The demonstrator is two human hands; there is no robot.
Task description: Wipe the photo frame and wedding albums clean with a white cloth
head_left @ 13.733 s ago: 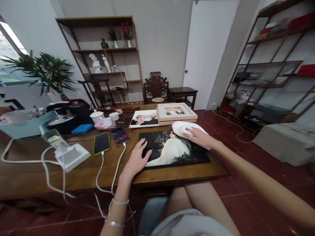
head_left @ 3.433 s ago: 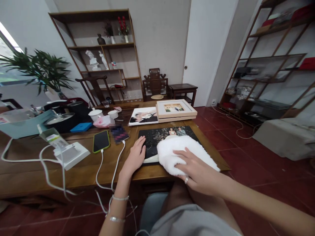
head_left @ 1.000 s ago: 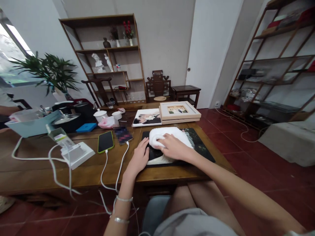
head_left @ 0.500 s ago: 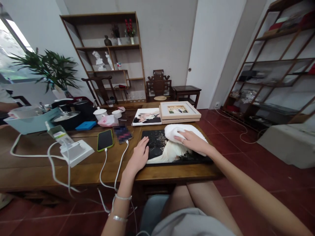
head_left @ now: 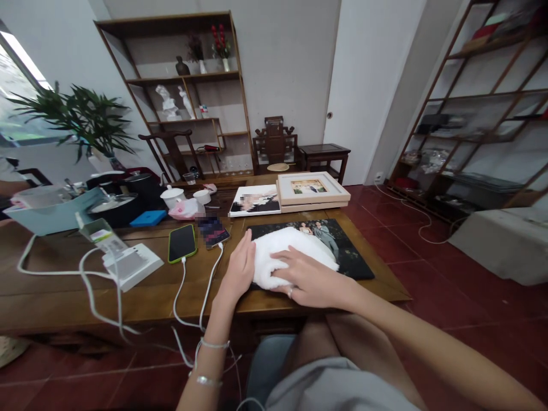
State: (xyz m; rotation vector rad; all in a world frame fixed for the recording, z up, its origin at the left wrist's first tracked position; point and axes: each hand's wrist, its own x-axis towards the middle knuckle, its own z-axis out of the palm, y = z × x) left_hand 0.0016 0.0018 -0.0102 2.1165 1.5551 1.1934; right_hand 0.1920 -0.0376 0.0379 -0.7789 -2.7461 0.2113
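Observation:
A dark wedding photo panel (head_left: 355, 257) lies flat near the table's front edge. Across its left and middle part spreads a white towel (head_left: 299, 245), which hides much of the picture. My right hand (head_left: 306, 279) presses on the towel with fingers curled into its folds, close to the panel's lower edge. At the panel's left edge rests my left hand (head_left: 240, 265), fingers stretched out together, steadying that side; it holds nothing.
Behind the panel lie a white photo print (head_left: 254, 201) and stacked light wooden frames (head_left: 314, 191). To the left are a green-cased phone (head_left: 182, 244) and a second phone (head_left: 214, 231), both on white cables, plus a white box (head_left: 132, 265). Cables hang over the table's front edge.
My right hand has slid the towel from the panel's upper right to its lower left, uncovering the figures at the right. My left hand stays at the left edge, turned more on its side.

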